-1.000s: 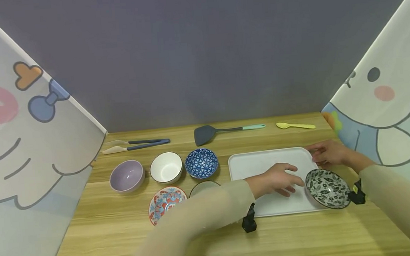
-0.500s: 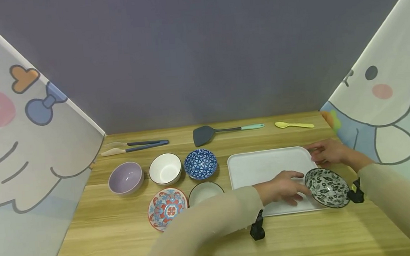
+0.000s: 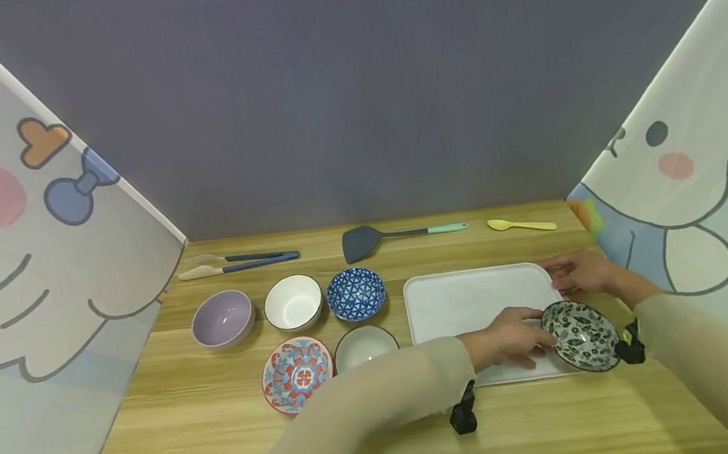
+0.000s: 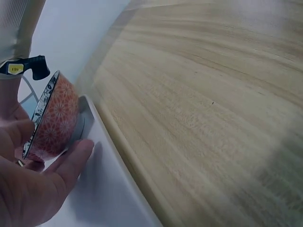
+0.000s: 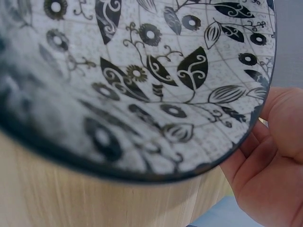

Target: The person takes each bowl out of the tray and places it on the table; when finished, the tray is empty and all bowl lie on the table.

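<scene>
A bowl with a black-and-white leaf pattern inside and an orange-red flowered outside is at the near right end of the white tray. My left hand grips its left side. In the left wrist view the thumb is near the rim and a finger lies low by the foot. Beyond the bowl, my right hand has bent fingers at the tray's far right edge. The bowl hides part of this hand in the right wrist view, so its hold on the tray is unclear.
Left of the tray are a blue patterned bowl, a white bowl, a purple bowl, a red-patterned dish and a dark-rimmed dish, partly behind my left sleeve. Tongs, a spatula and a yellow spoon lie behind.
My left hand has moved right and slightly down until its fingers meet the patterned bowl. The bowl, tray and right hand have stayed nearly in place.
</scene>
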Demonstrator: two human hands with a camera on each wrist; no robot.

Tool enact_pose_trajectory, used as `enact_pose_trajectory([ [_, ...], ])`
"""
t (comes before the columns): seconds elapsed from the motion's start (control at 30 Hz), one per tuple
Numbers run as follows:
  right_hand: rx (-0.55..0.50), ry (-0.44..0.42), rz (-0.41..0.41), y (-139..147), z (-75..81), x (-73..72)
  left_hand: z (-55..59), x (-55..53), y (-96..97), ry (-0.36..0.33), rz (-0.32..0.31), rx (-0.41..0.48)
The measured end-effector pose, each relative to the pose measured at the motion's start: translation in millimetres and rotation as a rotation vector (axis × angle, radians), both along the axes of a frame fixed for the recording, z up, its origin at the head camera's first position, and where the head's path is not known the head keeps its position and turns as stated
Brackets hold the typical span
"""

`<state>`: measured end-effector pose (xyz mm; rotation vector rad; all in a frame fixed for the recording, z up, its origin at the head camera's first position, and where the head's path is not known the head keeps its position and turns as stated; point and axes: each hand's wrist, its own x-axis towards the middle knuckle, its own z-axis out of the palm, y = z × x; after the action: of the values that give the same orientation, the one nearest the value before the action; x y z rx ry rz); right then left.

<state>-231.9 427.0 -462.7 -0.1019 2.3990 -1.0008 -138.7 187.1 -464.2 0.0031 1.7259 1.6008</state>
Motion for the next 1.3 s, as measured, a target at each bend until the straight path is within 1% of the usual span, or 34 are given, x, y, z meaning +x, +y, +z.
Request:
enact_pose_trajectory([
  [0.17,-0.02,0.002,-0.002,0,-0.8,1.4,0.4,4.4,3.4,0.033,0.038,-0.014],
  [0.27,-0.037,0.005,-0.008,-1,-0.7,2.9,1.0,6.8,3.2,0.034,0.064,-0.007],
  [0.4,-0.028,0.035,0.021,-1,-2.6,5.6,1.9,10.9,-0.5,0.029,0.098,0.003],
  [0.53,-0.018,0.06,0.046,0,-3.8,7.8,2.5,14.2,-3.9,0.034,0.119,0.004],
  [0.63,-0.016,0.059,0.041,1,-3.7,8.2,3.0,15.9,-6.0,0.041,0.123,-0.001],
  [0.87,-0.014,0.07,0.045,2,-3.4,6.6,3.7,18.7,-11.9,0.05,0.124,-0.027],
  [0.93,-0.01,0.081,0.05,2,-2.8,7.2,5.4,20.6,-15.5,0.052,0.115,-0.02],
  [1.0,0.0,0.09,0.051,1,-1.5,8.2,8.1,21.6,-20.7,0.054,0.097,-0.004],
  [1.1,0.001,0.103,0.042,0,0.1,10.9,12.4,21.4,-31.3,0.054,0.067,0.046],
  [1.17,0.006,0.116,0.023,-1,0.4,13.2,14.9,20.3,-38.9,0.053,0.052,0.068],
  [1.3,-0.003,0.125,-0.035,-3,-4.9,17.5,21.9,19.0,-58.6,0.041,0.038,0.107],
])
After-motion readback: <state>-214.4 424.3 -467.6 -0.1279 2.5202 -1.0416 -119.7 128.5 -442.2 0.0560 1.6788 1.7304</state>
